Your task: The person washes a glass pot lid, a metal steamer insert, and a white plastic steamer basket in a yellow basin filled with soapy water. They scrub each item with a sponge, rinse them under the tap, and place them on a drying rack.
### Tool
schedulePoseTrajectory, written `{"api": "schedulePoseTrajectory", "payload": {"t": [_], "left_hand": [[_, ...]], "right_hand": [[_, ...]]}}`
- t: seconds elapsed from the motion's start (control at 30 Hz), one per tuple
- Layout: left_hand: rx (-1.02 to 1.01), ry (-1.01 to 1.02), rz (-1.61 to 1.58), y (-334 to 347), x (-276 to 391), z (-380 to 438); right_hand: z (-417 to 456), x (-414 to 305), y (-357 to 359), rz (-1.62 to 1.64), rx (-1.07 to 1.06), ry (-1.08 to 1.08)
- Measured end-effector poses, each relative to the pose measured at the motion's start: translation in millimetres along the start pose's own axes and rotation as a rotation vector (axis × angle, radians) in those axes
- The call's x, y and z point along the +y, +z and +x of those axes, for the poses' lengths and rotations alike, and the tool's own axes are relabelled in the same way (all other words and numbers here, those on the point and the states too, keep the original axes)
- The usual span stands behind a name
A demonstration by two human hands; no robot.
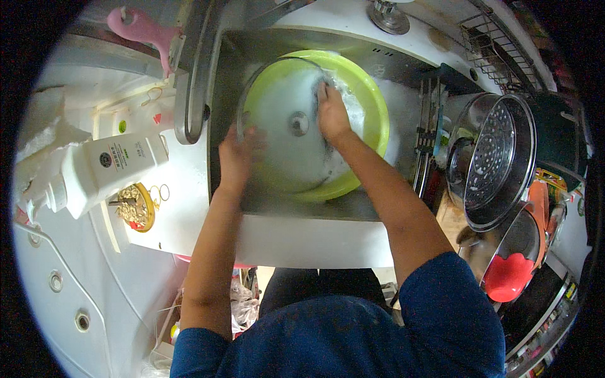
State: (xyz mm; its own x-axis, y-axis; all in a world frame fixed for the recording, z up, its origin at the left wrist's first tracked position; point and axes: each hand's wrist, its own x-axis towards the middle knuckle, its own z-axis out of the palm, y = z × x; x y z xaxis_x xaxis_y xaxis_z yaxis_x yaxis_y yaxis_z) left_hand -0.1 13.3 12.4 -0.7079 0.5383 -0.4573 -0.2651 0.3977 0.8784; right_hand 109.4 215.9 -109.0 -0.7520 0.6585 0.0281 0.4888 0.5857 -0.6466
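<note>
A round glass pot lid with a metal rim (279,141) and a central knob or fitting lies over a lime-green plastic basin (378,113) in the metal sink. My left hand (236,153), blurred, grips the lid's left edge. My right hand (332,113) is on the lid's right part, its fingers closed on a dark scrubbing pad (319,90) that is mostly hidden under them. White suds (347,94) show along the right side of the lid and basin.
A faucet (190,108) reaches over the sink's left edge. On the left counter stand a white bottle (116,165) and a small yellow dish (149,208). A steamer pot (531,156), a metal rack (425,137) and a red flower-shaped item (508,279) are at the right.
</note>
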Motion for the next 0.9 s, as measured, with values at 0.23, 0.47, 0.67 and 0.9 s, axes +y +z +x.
{"api": "schedulePoseTrajectory", "payload": {"t": [0.23,0.47,0.67,0.9], "left_hand": [[0.020,0.007,0.005,3,2,-1],[0.027,0.004,0.050,0,-2,1],[0.020,0.003,0.017,2,-1,0],[-0.015,0.039,0.084,-1,-4,-2]], "right_hand": [[-17,10,-7,-0.600,-0.281,-0.090],[-36,15,2,-0.230,0.006,-0.087],[-10,-4,23,-0.001,0.158,-0.201],[-1,1,-12,-0.224,0.064,-0.217]]}}
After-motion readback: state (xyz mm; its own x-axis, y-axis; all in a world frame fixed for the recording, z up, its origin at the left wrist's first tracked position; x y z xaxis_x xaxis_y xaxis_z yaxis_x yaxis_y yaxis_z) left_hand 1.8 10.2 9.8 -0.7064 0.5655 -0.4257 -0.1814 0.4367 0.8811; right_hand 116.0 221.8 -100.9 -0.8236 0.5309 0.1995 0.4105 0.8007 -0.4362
